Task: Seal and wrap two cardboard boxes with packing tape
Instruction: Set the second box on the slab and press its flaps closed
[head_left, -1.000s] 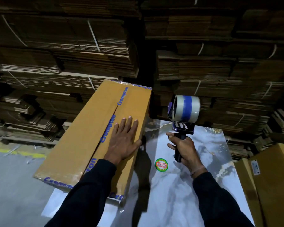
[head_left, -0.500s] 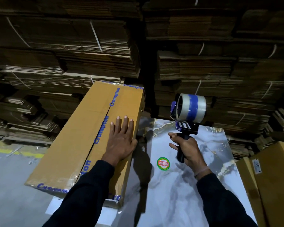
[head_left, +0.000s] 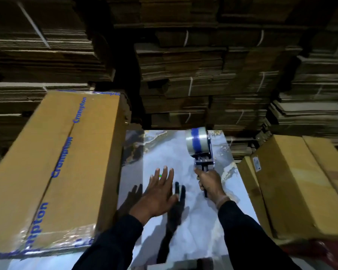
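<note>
A long brown Crompton box (head_left: 53, 168) with blue printed tape along its seam and ends lies at the left edge of the marble-patterned table (head_left: 193, 227). My left hand (head_left: 158, 193) hovers over the table just right of the box, fingers spread, holding nothing. My right hand (head_left: 210, 184) grips the handle of a tape dispenser (head_left: 200, 149) loaded with a clear roll bearing a blue stripe, held upright above the table. A second brown box (head_left: 297, 184) stands at the right, beside the table.
Tall stacks of flattened, strapped cardboard (head_left: 203, 75) fill the whole background behind the table. Something red (head_left: 324, 250) lies low at the right, below the second box. The picture is blurred by motion.
My left hand has come off the top of the Crompton box and now floats over the table. The box sits further left in view. The tape dispenser has dropped lower, turned the other way.
</note>
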